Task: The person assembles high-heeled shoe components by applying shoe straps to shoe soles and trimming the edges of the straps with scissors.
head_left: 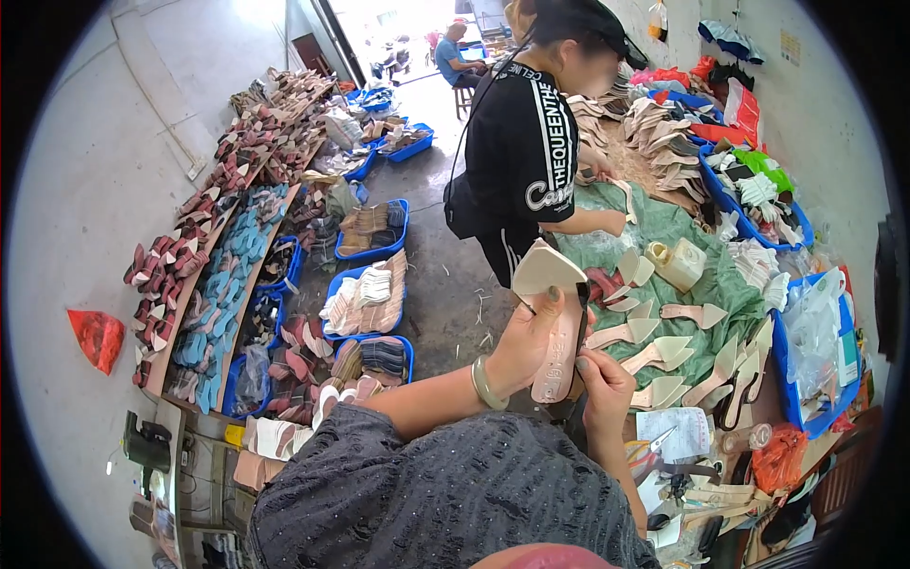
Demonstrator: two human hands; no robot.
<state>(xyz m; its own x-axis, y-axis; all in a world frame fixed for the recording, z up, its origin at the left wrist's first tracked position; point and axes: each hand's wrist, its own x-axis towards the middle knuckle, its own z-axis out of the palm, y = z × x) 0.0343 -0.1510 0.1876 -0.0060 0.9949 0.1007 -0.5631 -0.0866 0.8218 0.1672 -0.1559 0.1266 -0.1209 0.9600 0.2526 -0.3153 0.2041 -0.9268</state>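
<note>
My left hand is closed around a pale pink shoe insole with a broad, pointed cream toe part, held upright in front of me. My right hand pinches a thin black strip that runs along the insole's right edge. Whether the strip is fixed to the insole cannot be made out. Beyond my right hand, several similar pointed insoles lie on a green cloth over the table.
A co-worker in black stands at the table's far side, handling another piece. A cream bottle, pliers and a blue basket are on the right. Blue baskets and racks of insoles stand left. Another person sits by the doorway.
</note>
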